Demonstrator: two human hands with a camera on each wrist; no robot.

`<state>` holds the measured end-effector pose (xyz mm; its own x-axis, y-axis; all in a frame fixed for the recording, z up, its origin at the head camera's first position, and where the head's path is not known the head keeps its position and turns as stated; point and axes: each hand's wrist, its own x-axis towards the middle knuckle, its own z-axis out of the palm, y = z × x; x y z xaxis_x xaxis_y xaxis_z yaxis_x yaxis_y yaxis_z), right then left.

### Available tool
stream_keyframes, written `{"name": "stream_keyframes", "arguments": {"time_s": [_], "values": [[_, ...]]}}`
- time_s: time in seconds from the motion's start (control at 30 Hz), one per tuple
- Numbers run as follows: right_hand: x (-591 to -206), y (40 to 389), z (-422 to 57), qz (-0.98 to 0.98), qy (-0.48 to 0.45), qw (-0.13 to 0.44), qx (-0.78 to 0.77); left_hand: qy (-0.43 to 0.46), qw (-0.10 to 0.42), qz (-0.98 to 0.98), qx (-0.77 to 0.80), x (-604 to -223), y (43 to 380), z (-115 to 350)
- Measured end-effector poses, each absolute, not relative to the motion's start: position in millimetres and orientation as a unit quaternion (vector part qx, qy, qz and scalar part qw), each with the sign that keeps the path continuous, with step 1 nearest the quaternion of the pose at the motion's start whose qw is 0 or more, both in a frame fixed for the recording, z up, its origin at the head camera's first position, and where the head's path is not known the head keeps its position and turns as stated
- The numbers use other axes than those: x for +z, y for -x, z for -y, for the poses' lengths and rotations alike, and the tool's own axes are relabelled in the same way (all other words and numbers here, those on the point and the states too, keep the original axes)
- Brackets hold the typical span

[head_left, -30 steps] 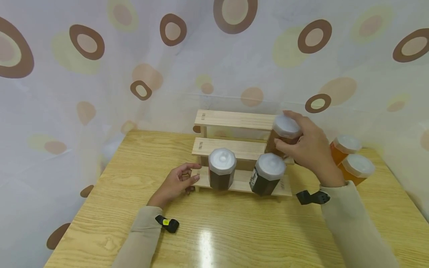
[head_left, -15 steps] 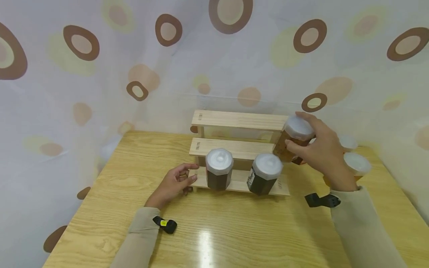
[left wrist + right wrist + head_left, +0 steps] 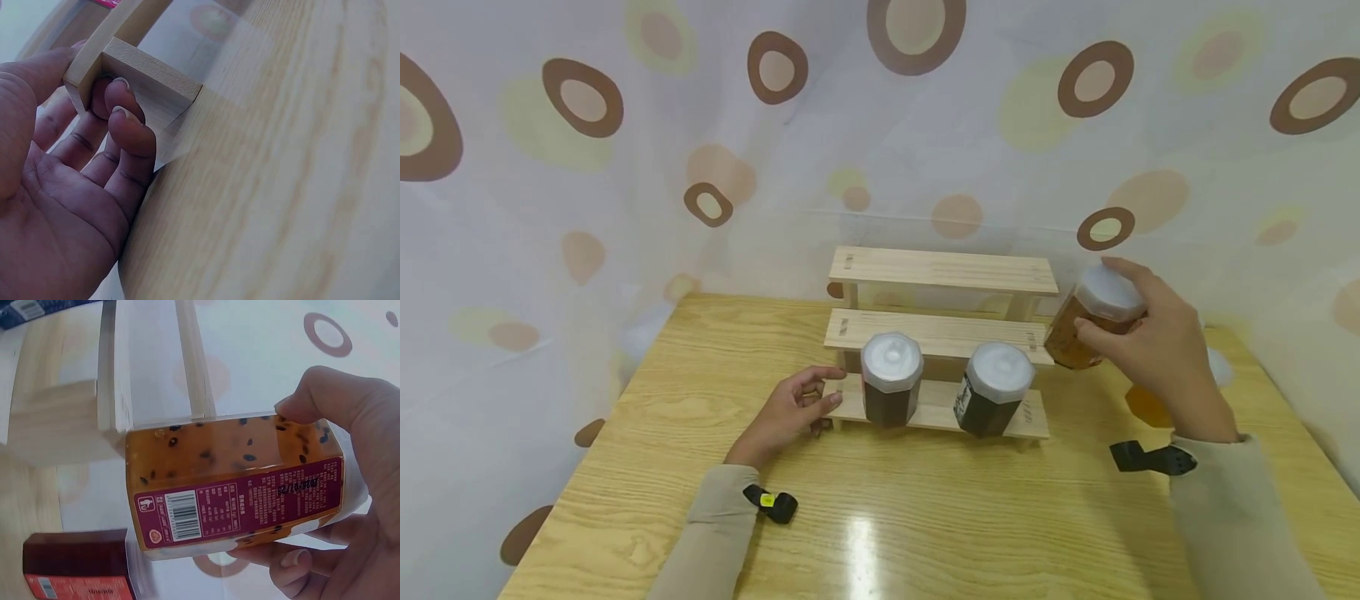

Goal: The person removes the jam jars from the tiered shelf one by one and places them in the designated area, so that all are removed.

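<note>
My right hand (image 3: pixel 1172 350) grips an octagonal white-lidded jar (image 3: pixel 1090 325) off the right end of a three-step wooden rack (image 3: pixel 943 268). In the right wrist view the jar shows orange contents with black seeds and a maroon barcode label (image 3: pixel 250 509); thumb and fingers hold it near the lid. At the rack's lower left end, my left hand (image 3: pixel 786 417) holds the lowest step, fingers curled under the board (image 3: pixel 119 44) in the left wrist view. Two dark jars stand on that lowest step, a left one (image 3: pixel 891 383) and a right one (image 3: pixel 992 392).
Behind my right forearm, an orange jar (image 3: pixel 1147 406) is mostly hidden on the table (image 3: pixel 940 517). A patterned curtain (image 3: pixel 880 150) hangs behind and beside the table. Straps with small black devices sit on both wrists.
My right hand has carried the orange jar rightward, away from the rack's middle step, which is now uncovered. The left hand keeps its place on the lowest step.
</note>
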<state>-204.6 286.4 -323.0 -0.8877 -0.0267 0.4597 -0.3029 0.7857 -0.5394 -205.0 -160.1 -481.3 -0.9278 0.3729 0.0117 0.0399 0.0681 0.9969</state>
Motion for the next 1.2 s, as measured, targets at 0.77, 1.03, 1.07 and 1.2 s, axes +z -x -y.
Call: {"name": "stream_keyframes", "arguments": {"time_s": [0.77, 1.03, 1.07, 1.2], "values": [[-352.1, 196.3, -316.6, 0.921, -0.093, 0.206, 0.317, -0.151, 0.119, -0.72, 0.667, -482.8, 205.1, 160.1], [-372.5, 199.2, -323.5, 0.928, -0.074, 0.195, 0.31, -0.148, 0.118, -0.725, 0.662, -481.7, 204.3, 160.3], [-374.9, 199.4, -323.6, 0.928, -0.071, 0.191, 0.311, -0.148, 0.118, -0.725, 0.663, -481.6, 204.1, 160.5], [-383.8, 198.8, -323.3, 0.93, -0.063, 0.181, 0.314, -0.153, 0.116, -0.722, 0.664, -482.1, 204.6, 160.3]]}}
